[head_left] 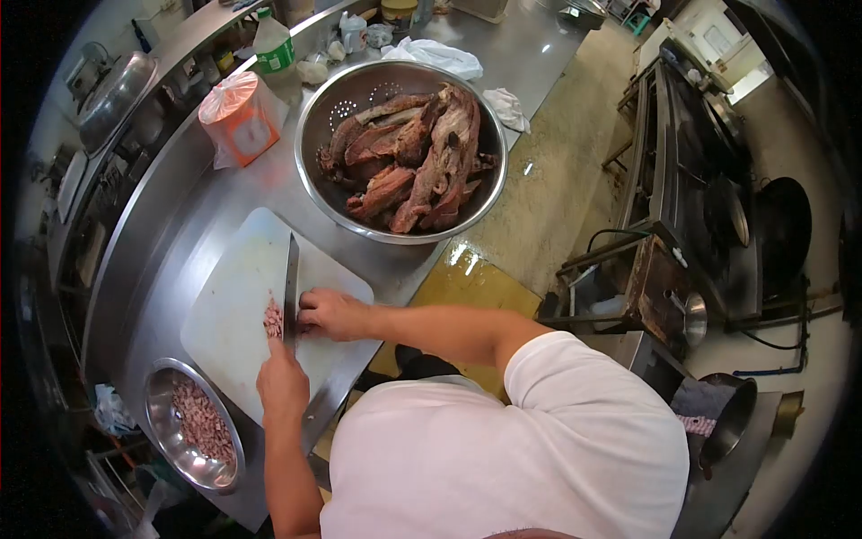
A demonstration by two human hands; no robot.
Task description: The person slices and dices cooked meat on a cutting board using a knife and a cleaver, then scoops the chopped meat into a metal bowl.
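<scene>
My left hand (pixel 283 382) is closed round the handle of a cleaver-like kitchen knife (pixel 291 278), its blade standing on edge on a white cutting board (pixel 229 296). Chopped meat (pixel 273 319) lies in a small pile just left of the blade. Close against the blade's right side, my right hand (pixel 334 314) has its fingers curled down on the board; what they hold is hidden. Diced meat (pixel 202 422) partly fills a steel bowl (pixel 235 449) near the left forearm. Beyond the board, a big steel colander (pixel 310 175) holds several long, dark pieces of cooked meat (pixel 440 162).
An orange box in a plastic bag (pixel 241 121) and a green-labelled bottle (pixel 274 45) stand behind the board. White plastic bags (pixel 435 56) lie beyond the colander. The steel counter's edge runs along the right, with a wet floor (pixel 485 278) and a cooking range (pixel 664 153) past it.
</scene>
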